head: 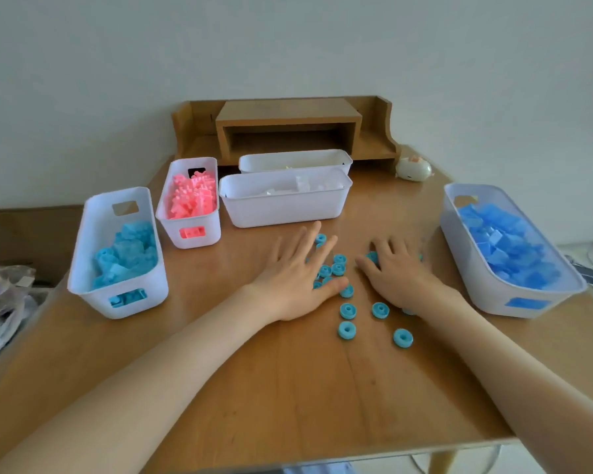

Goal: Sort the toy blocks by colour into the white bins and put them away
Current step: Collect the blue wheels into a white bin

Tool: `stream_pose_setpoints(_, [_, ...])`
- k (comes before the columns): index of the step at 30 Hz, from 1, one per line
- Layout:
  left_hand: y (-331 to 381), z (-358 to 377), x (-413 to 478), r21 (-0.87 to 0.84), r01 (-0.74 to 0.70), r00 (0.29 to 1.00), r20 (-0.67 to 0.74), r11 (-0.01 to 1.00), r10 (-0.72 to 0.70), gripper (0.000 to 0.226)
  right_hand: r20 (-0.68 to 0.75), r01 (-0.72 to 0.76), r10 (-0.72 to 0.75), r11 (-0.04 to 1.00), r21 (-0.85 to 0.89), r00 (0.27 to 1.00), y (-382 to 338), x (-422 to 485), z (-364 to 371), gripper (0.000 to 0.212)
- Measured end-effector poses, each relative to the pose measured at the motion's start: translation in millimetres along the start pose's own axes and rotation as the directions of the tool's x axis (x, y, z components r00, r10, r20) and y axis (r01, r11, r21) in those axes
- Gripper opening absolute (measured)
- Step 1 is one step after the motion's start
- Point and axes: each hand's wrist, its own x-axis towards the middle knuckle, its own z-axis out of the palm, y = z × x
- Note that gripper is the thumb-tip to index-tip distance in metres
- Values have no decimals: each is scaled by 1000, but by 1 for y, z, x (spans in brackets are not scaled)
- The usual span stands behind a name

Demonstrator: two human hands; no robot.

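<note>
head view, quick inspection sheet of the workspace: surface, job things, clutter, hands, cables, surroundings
surface: wooden table, with loose round cyan blocks scattered at its middle
job's things: left bin holds cyan pieces; pink bin beside it; blue bin at the right; front long bin holds white pieces; rear long bin, contents unclear
clutter: small pale toy near the shelf; plastic bags off the table's left
grippers: left hand flat, fingers spread over the blocks; right hand fingers bent over blocks, grip unclear
cables: nothing seen
surroundings: wooden desk shelf at the back, plain wall
</note>
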Motion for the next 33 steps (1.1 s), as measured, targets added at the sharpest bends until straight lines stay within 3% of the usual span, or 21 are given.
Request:
stream_pose_setpoints(6, [-1, 1, 23, -29, -64, 996, -68, 998, 62, 64, -88, 253, -247, 965, 75, 965, 3, -2, 1, 36])
stream_pose_setpoints(9, [-2, 3, 20, -1, -130, 981, -145, 992, 128, 52, -207, 359, -360, 932, -41, 910, 2, -3, 3, 19])
stream_pose_setpoints(14, [-5, 5, 18, 41, -196, 960, -197, 980, 201, 36, -201, 379, -377, 925, -30, 904, 1, -4, 2, 11])
stream_pose_setpoints(17, [-5, 6, 13, 52, -237, 944, -223, 970, 242, 26, -103, 316, -304, 939, 133, 947, 2, -7, -5, 14])
stream_pose_setpoints(19, [-5, 5, 10, 40, -252, 939, -232, 967, 255, 23, 83, 269, -295, 934, 234, 952, 6, -16, -16, 28])
stream_pose_setpoints(21, [-3, 2, 9, -1, -251, 942, -230, 968, 244, 20, 275, 272, -343, 925, 264, 898, 12, -30, -24, 49])
stream_pose_setpoints(23, [-1, 1, 8, -18, -234, 947, -231, 972, 223, 17, 353, 326, -383, 921, 213, 853, 18, -47, -24, 70])
stream_pose_setpoints(25, [0, 3, 7, 14, -205, 945, -259, 979, 202, 17, 310, 397, -408, 912, 102, 859, 20, -59, -17, 81])
stream_pose_setpoints(27, [1, 5, 5, 47, -176, 936, -303, 983, 182, 18, 206, 426, -424, 904, 39, 882, 19, -65, -10, 77])
stream_pose_setpoints(33, [5, 4, -1, 49, -39, 923, -380, 998, 55, 27, -82, 422, -428, 903, -79, 900, 10, -63, -1, 38])
